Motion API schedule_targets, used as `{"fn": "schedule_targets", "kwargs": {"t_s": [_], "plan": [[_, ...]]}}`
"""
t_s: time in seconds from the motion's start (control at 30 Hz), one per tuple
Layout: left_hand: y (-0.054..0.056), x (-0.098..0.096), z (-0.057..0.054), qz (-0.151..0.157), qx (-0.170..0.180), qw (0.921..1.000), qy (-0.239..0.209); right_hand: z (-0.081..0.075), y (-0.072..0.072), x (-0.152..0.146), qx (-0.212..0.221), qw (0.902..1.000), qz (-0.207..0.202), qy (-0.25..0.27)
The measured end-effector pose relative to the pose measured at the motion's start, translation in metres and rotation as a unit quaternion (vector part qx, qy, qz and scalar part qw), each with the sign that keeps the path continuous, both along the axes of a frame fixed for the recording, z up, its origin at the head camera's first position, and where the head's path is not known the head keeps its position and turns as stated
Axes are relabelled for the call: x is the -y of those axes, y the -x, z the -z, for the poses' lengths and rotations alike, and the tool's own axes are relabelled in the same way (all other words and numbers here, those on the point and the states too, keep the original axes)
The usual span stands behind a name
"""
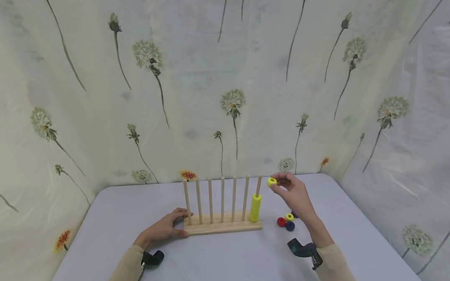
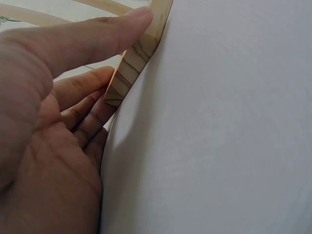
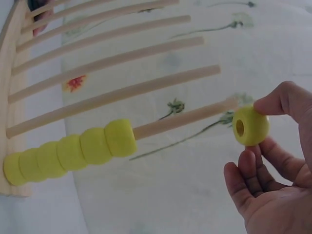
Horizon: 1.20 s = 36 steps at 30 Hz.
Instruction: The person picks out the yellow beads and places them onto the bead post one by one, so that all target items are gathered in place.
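Observation:
A wooden peg rack (image 1: 222, 230) stands on the table, with several upright pegs along its base. My left hand (image 1: 164, 227) grips the base's left end, thumb on the near side and fingers round the far side. On the rightmost peg sits a stack of yellow beads (image 3: 70, 153), the peg's upper part bare above it. Between thumb and fingers, my right hand (image 1: 297, 197) pinches another yellow bead (image 3: 251, 126). That bead is beside the tip of the rightmost peg, apart from the stack, its hole facing the peg side in the right wrist view.
Right of the rack lie a red bead (image 1: 281, 222), a loose yellow bead (image 1: 289, 217) and a dark blue bead (image 1: 290, 226). One more dark bead (image 1: 295, 214) is partly hidden by the right wrist. A flower-patterned curtain (image 1: 193, 95) hangs behind the white table (image 1: 222, 262).

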<state>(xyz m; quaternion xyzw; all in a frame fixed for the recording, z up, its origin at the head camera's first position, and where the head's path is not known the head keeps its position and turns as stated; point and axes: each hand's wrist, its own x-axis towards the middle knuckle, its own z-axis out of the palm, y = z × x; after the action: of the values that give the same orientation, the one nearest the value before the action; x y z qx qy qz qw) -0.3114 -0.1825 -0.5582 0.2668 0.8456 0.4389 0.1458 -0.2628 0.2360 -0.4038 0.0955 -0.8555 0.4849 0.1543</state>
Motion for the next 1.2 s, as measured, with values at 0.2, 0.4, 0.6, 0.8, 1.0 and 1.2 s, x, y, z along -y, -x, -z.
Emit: {"fn": "schedule_targets", "kwargs": {"t_s": [0.2,0.4,0.6,0.8,1.0,1.2], "plan": [[0.0,0.001,0.0,0.002,0.0,1.0,-0.005,-0.029,-0.013,0.014,-0.006,1.0,-0.005,-0.001],[0.0,0.0,0.001,-0.007,0.005,1.0,0.002,-0.015,0.007,0.009,-0.014,0.9999,-0.007,0.008],[0.0,-0.001,0.0,-0.007,0.001,1.0,0.005,-0.007,0.019,0.007,-0.029,0.9981,-0.035,0.041],[0.0,0.0,0.0,-0.011,0.002,0.9999,0.009,-0.009,0.023,0.01,-0.028,0.9981,-0.036,0.041],[0.0,0.001,0.0,-0.007,0.003,1.0,0.006,-0.015,0.02,0.015,-0.018,0.9989,-0.036,0.026],[0.0,0.001,-0.001,0.0,0.002,1.0,-0.003,-0.033,0.004,0.026,-0.018,0.9993,-0.031,0.007]]}}
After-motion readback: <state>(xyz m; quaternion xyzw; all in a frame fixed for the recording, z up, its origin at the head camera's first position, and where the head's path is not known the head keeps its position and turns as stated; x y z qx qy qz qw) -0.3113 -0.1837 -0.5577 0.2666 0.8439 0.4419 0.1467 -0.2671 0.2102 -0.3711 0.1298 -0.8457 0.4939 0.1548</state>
